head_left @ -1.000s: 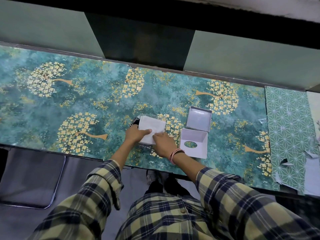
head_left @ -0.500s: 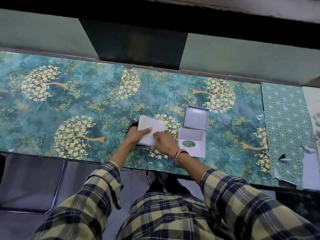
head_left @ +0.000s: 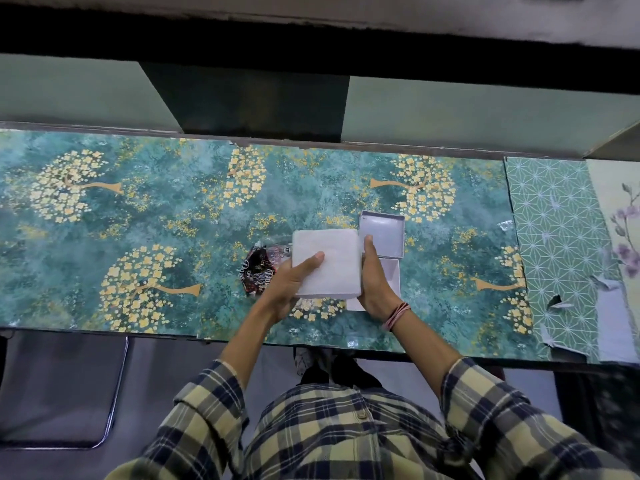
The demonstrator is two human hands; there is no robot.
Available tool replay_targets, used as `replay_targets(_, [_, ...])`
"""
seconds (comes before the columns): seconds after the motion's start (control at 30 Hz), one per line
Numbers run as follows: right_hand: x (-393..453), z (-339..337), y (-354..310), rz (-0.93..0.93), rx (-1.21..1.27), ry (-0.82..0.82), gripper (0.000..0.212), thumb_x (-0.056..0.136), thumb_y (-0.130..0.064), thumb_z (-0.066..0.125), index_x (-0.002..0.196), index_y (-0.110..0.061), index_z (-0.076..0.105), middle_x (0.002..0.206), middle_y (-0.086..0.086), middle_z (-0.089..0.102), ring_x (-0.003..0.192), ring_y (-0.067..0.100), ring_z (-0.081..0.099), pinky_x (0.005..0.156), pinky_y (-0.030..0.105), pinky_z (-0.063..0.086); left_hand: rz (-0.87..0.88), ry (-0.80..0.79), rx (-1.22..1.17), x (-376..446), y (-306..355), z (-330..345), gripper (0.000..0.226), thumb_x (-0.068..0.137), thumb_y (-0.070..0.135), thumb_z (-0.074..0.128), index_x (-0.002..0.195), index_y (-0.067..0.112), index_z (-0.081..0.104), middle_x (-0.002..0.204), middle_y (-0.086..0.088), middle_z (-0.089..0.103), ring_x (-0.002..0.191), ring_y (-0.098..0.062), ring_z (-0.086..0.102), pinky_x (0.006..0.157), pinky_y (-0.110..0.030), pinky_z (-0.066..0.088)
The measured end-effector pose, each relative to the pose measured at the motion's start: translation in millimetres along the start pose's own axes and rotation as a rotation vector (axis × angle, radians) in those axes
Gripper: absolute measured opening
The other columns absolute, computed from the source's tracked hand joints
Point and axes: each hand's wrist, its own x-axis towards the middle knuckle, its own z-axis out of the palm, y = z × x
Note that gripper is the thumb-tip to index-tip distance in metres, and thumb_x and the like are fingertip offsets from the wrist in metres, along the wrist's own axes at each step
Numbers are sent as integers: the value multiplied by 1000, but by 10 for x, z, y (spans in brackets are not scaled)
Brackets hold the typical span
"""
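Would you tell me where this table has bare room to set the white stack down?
Free: the table left of the wrapper, and the strip between the box lid and the star-patterned sheet. Crowded: where the left hand and right hand grip the white stack beside wrapper and lid.

Both arms out front, forearms bare, plaid sleeves (head_left: pixel 207 403) pushed back near the elbows. Left forearm (head_left: pixel 249 341) runs from 7 o'clock up toward 1 o'clock, right forearm (head_left: pixel 426 348) from 5 o'clock toward 11 o'clock, wrists converging. Left grip (head_left: pixel 289 284) thumb side up, left thumb (head_left: pixel 311 260) laid flat across the top face of the white square pad (head_left: pixel 329 271), pointing to 2 o'clock, fingers hidden under it. Right grip (head_left: pixel 375 282) holds the pad's 3 o'clock edge, right thumb (head_left: pixel 367 245) straight toward 12 o'clock, back of hand to camera, fingers out of sight. Thread bands (head_left: pixel 396 316) round right wrist
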Motion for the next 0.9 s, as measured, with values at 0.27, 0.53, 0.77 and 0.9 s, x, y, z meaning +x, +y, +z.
replay_targets(0.27, [-184, -381, -69, -88, -21, -41, 65, 103, -66, 26, 128, -23, 67, 122, 11, 76, 112, 33, 72, 93, 51, 60, 41, -4, 182, 40, -125, 385, 37, 93, 48, 67, 119, 22, 65, 112, -2, 78, 104, -24, 74, 89, -41, 61])
replay_targets(0.53, [-249, -875, 69, -145, -257, 86, 26, 99, -33, 65, 117, -15, 70, 120, 13, 76, 109, 35, 73, 95, 53, 59, 56, 26, 395, 2, -292, 638, 45, 99, 55, 54, 123, 17, 60, 116, -4, 72, 99, -18, 70, 80, -34, 59])
replay_targets(0.77, [-245, -1077, 116, -186, -467, 137, 29, 100, -39, 62, 112, -14, 69, 112, 7, 75, 102, 29, 73, 89, 47, 59, 36, 76, 446, 50, -416, 632, 32, 96, 36, 61, 116, 14, 74, 110, -6, 78, 103, -31, 72, 94, -56, 57])
replay_targets(0.9, [-262, -1021, 121, -292, -654, 179, 30, 104, -39, 55, 113, -14, 69, 110, 8, 74, 95, 23, 70, 79, 39, 57, 39, 105, 460, 69, -451, 656, 34, 97, 31, 61, 122, 11, 73, 111, -4, 78, 102, -27, 73, 93, -55, 58])
